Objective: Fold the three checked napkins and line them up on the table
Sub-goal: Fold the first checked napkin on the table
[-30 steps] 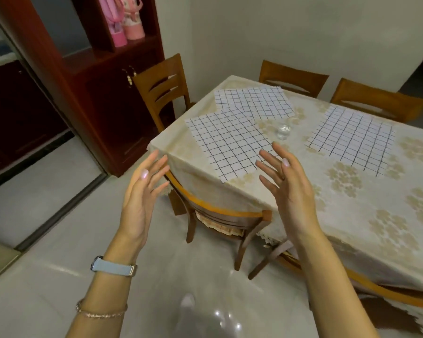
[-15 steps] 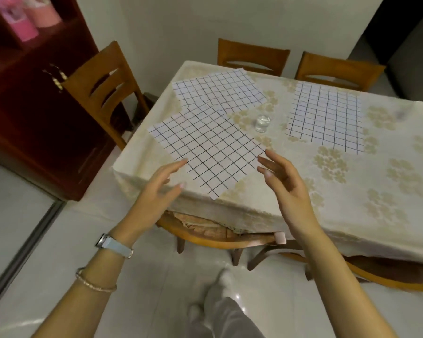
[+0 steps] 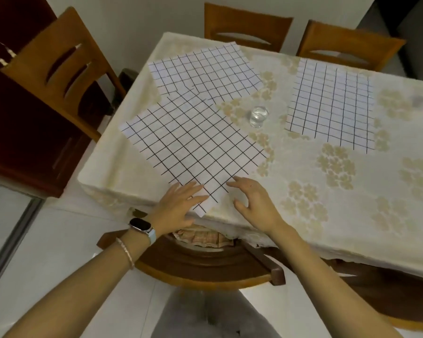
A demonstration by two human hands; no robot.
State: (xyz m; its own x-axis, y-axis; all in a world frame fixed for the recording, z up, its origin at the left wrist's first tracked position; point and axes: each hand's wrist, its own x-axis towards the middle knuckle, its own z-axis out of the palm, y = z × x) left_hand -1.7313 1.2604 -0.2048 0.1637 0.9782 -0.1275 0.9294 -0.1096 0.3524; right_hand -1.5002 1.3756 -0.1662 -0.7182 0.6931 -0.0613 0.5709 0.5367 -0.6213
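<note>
Three white napkins with a black check lie flat and unfolded on the cream floral tablecloth (image 3: 303,215). The nearest napkin (image 3: 193,147) lies turned like a diamond, its near corner at the table's front edge. My left hand (image 3: 181,206) rests with straight fingers on that corner's left side. My right hand (image 3: 254,203) hovers or touches just right of the corner, fingers spread and slightly bent, holding nothing. A second napkin (image 3: 205,71) lies behind, partly under the first. The third napkin (image 3: 332,103) lies apart at the right.
A small clear glass (image 3: 258,117) stands between the napkins. A wooden chair (image 3: 205,272) is tucked under the table right below my hands. More wooden chairs stand at the left (image 3: 59,59) and far side (image 3: 247,25). A dark red cabinet (image 3: 15,132) fills the left.
I have stepped closer to the table. Both hands moved forward and down from mid-air to the near corner of the nearest napkin.
</note>
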